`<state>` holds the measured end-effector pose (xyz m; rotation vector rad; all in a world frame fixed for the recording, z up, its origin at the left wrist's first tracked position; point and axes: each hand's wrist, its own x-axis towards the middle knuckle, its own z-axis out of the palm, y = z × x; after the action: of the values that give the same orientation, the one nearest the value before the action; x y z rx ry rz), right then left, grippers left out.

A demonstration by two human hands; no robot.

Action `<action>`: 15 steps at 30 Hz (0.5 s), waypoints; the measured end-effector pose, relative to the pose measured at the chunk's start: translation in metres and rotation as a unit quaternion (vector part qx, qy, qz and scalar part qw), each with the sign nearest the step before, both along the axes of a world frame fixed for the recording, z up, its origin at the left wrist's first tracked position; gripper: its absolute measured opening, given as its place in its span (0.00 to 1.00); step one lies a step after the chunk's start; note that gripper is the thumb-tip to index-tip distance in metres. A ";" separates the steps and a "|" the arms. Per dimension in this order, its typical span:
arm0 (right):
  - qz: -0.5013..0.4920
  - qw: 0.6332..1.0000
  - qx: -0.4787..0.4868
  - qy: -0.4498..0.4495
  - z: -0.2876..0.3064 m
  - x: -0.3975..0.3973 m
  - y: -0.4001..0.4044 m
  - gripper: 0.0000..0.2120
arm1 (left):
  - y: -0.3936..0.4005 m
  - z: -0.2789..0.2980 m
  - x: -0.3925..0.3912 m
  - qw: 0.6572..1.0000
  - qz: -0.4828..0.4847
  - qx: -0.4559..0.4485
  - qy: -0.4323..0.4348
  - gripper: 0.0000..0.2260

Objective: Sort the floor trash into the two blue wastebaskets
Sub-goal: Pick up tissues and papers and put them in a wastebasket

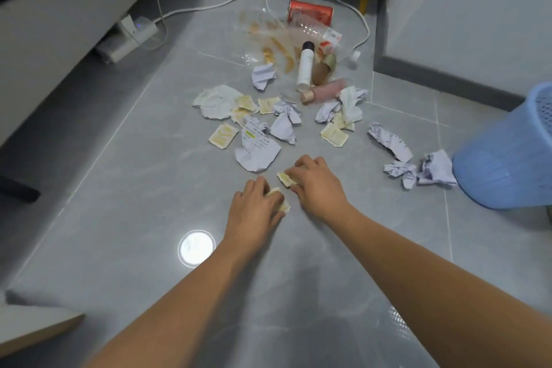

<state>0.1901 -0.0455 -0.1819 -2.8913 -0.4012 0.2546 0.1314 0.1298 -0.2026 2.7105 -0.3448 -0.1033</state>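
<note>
Both forearms reached in from six o'clock, the left hand curled on one flat yellowish sachet and the right hand pinching another sachet (thin, glossy packets, I'd judge). Crumpled white papers, smooth bottles and a red can lay at twelve o'clock. Pickup had just begun; next came carrying both to the ribbed blue wastebasket at three o'clock.
</note>
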 end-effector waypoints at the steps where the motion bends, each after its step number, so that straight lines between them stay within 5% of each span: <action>1: -0.014 1.000 -0.002 -0.009 0.000 -0.004 -0.005 0.12 | 0.000 0.000 -0.001 1.000 -0.001 -0.014 0.002 0.08; 8: -0.149 0.986 0.071 -0.014 0.024 -0.037 -0.038 0.12 | -0.019 0.019 -0.007 0.996 -0.016 -0.090 0.012 0.02; 15: -0.359 0.920 0.139 -0.073 0.135 -0.107 -0.106 0.12 | -0.112 0.118 -0.020 0.971 -0.140 -0.191 -0.022 0.03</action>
<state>0.0833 -0.1516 -0.0471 -2.5631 0.5638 -0.1329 0.1116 0.0176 -0.0844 2.2742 -0.6860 -0.0487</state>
